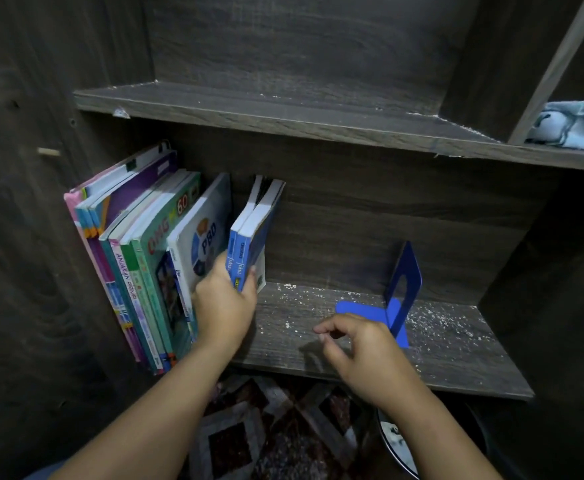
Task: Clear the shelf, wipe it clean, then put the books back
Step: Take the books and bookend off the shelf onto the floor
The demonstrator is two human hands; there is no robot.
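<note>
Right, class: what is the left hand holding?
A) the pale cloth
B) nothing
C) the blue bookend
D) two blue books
D: the left hand grips the blue books near their lower end, while the bookend stands apart to the right and the cloth lies on the shelf above.

Books (152,258) standing at L end of dusty shelf (457,344), 2 blue books (252,237) just beside

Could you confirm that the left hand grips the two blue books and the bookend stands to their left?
Not quite: the head view shows the bookend standing to the right of the blue books, not their left. The left hand does grip them.
</note>
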